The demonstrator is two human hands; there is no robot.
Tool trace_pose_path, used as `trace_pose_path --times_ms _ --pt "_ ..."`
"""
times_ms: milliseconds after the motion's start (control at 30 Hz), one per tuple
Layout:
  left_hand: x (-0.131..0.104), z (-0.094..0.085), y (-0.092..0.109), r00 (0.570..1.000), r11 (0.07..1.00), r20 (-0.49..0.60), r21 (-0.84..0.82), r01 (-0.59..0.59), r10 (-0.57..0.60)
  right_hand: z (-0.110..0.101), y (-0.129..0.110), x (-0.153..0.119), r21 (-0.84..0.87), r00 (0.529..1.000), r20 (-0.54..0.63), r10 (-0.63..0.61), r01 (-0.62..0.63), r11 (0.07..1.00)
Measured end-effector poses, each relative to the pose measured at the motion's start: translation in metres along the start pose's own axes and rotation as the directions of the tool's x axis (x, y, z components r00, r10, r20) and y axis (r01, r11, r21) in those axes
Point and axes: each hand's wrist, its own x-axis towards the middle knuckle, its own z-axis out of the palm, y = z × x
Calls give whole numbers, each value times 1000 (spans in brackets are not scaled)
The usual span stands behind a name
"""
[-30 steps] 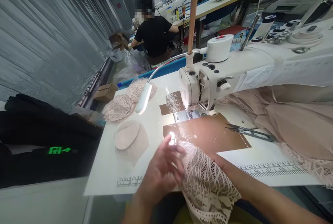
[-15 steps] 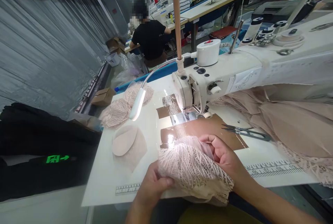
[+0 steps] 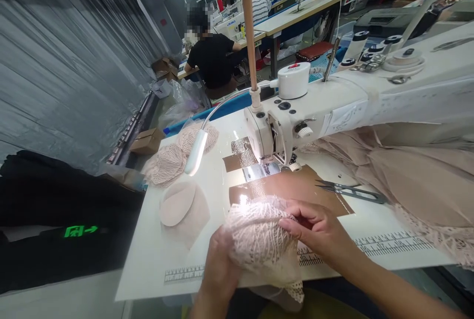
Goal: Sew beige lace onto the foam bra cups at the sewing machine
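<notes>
A pale pink lace bra cup (image 3: 261, 232) is bunched between my two hands near the front of the sewing table (image 3: 148, 259). My right hand (image 3: 314, 225) pinches its upper right edge between thumb and fingers. At its left side my left hand (image 3: 222, 255) grips the lace; those fingers are blurred and partly behind the fabric. Sheer cloth and a lace edge hang below the table's front edge. Just beyond is the needle area of a white sewing machine (image 3: 259, 136), over a brown plate cover (image 3: 289, 185).
Thread snips (image 3: 351, 191) lie right of the brown cover. Lace cups (image 3: 165, 163) and a smooth cup piece on sheer cloth (image 3: 177, 205) rest at left. A lamp (image 3: 196, 153) leans over the table. Beige fabric (image 3: 418, 171) fills the right side. A person in black (image 3: 211, 59) sits beyond.
The lace has been folded into a rounder bundle. My right thumb has closed onto its upper edge, and the lace's right end has swung down and left.
</notes>
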Motion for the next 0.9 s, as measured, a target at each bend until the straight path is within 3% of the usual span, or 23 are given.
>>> trace_pose_path --times_ms 100,167,300,400,567,633,700,767,800,900 --pt "4 -6 -5 997 971 -22 -230 69 -76 3 2 -1 179 998 -62 11 1 984" --pt "3 -4 -8 997 962 32 -264 74 -68 5 3 -1 217 997 -71 25 -9 976" --pt "-7 9 -14 990 990 124 -115 86 -72 9 1 0 205 998 38 58 -65 977" --pt "-12 12 -17 997 999 60 -11 41 -40 10 1 3 228 989 131 72 -101 969" --pt "-9 -3 -9 999 1000 -31 18 20 -19 9 5 5 114 1000 -10 24 -22 993" --pt "-5 -11 0 988 992 -115 83 -92 101 8 4 5 96 1000 -1 -2 2 995" --pt "-3 -16 14 935 921 -132 266 -286 329 8 2 6 77 999 52 -10 6 997" --pt "0 -16 29 882 776 21 466 -425 471 10 -3 6 53 992 129 -12 5 999" --pt "2 -14 36 881 712 129 540 -448 456 12 -6 6 42 985 169 -16 9 999" --pt "8 -6 51 920 665 375 659 -352 115 17 -13 6 2 967 255 -30 30 1000"
